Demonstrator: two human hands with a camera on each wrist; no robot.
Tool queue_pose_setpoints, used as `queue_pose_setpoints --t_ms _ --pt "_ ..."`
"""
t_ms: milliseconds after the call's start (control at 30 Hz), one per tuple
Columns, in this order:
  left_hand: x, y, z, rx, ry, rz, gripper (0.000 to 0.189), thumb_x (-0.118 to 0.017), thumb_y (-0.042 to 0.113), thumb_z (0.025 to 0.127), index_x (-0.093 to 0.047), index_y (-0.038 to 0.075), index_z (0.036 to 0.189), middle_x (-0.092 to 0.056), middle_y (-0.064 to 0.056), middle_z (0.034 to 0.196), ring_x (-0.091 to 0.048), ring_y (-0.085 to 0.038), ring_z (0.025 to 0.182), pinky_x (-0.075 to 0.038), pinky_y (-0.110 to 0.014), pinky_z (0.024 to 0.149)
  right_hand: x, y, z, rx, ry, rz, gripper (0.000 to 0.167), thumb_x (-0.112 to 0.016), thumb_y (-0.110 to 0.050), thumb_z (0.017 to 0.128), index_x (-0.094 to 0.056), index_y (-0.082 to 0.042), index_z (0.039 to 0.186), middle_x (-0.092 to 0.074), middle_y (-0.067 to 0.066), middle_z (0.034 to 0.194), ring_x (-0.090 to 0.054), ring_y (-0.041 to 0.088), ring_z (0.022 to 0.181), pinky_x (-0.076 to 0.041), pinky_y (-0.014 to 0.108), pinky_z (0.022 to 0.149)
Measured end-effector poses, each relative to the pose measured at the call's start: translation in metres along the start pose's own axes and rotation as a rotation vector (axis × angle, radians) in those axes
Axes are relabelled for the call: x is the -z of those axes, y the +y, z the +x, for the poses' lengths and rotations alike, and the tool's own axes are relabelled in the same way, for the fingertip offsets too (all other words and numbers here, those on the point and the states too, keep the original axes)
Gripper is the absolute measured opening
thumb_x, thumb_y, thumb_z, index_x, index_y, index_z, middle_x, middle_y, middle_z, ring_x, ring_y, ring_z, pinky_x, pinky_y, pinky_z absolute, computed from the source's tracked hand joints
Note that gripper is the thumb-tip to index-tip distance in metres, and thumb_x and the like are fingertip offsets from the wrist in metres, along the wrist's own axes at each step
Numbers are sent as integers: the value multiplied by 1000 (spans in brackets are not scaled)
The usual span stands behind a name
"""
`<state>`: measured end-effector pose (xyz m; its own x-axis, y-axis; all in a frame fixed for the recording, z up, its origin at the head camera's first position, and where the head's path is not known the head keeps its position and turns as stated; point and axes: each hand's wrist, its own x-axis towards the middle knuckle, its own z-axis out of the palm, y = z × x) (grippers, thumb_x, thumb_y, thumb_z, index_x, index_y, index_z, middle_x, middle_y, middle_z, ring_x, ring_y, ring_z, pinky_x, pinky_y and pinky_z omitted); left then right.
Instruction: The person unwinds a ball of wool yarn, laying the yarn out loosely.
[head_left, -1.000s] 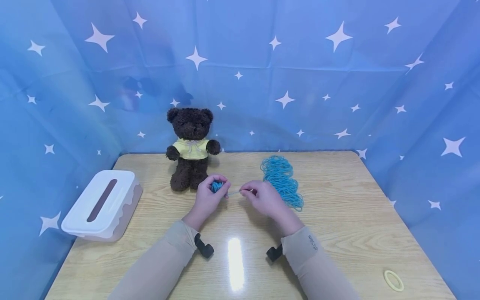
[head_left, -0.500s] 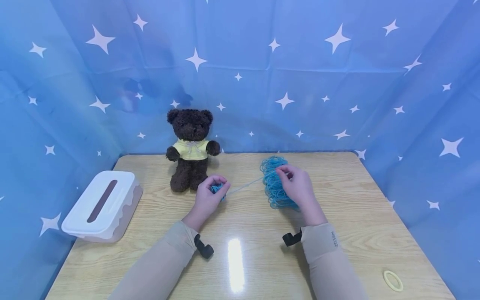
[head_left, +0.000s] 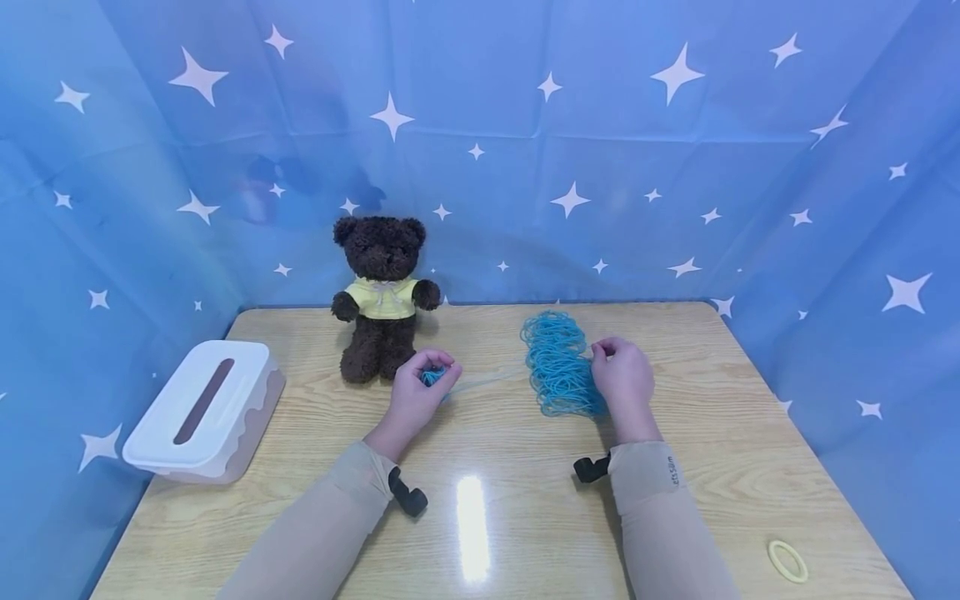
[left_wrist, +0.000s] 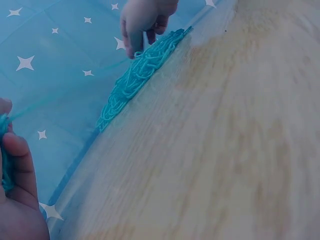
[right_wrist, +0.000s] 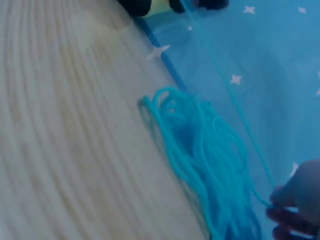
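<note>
My left hand [head_left: 415, 392] holds a small wound bundle of blue yarn [head_left: 432, 377], fingers curled round it, in front of the teddy bear. A single strand [right_wrist: 235, 102] runs from that bundle across to my right hand [head_left: 624, 377]. Thumb and fingers of the right hand pinch this strand beside a loose pile of blue yarn [head_left: 558, 367]. In the right wrist view, the strand bends at the fingertips [right_wrist: 278, 198] and leads back toward the pile. The left wrist view shows the bundle [left_wrist: 7, 165] inside the left hand.
A brown teddy bear [head_left: 381, 275] in a yellow hoodie stands at the back left of the wooden table [head_left: 720, 400]. On the left is a white-lidded box [head_left: 161, 417] with a slot. A pale yellow ring [head_left: 787, 562] lies near the front right. Blue starred curtains surround the table.
My right hand has moved right from beside the left hand, over the yarn pile to its right side, drawing out a longer strand. The left hand has stayed in place with its bundle.
</note>
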<state>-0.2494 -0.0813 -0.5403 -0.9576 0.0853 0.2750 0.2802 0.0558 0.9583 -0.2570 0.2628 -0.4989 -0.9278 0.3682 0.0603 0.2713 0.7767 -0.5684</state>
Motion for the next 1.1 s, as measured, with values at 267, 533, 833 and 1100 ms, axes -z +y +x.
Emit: queue_pose_setpoints --t_ms 267,533,833,1100 --pt "1 -1 -1 9 -5 -7 16 -82 20 101 -75 8 110 -74 -7 102 -66 -11 84 -56 -23 74 -8 -16 -9 193 -31 10 36 -58 -31 115 -73 -6 135 -69 23 137 -69 44 115 -59 60 93" --pt "1 -2 0 13 -16 -23 16 -82 20 102 -74 9 111 -73 2 98 -67 -10 78 -61 -24 68 -34 -80 -57 571 -456 236 46 -64 -43 113 -69 -16 149 -76 6 139 -72 12 93 -62 33 78" --pt "-2 -3 0 3 -32 -39 22 -82 20 102 -72 3 113 -73 1 96 -69 -10 72 -61 -25 67 -42 -93 -74 626 -436 132 20 -68 -26 111 -84 -17 119 -82 -2 105 -65 7 80 -58 30 73" --pt "-1 -2 0 13 -28 -17 18 -84 22 100 -75 9 109 -75 3 100 -67 -11 86 -56 -22 77 -14 -81 -54 583 -226 170 21 -65 -24 113 -80 -12 120 -80 8 103 -66 13 77 -56 33 68"
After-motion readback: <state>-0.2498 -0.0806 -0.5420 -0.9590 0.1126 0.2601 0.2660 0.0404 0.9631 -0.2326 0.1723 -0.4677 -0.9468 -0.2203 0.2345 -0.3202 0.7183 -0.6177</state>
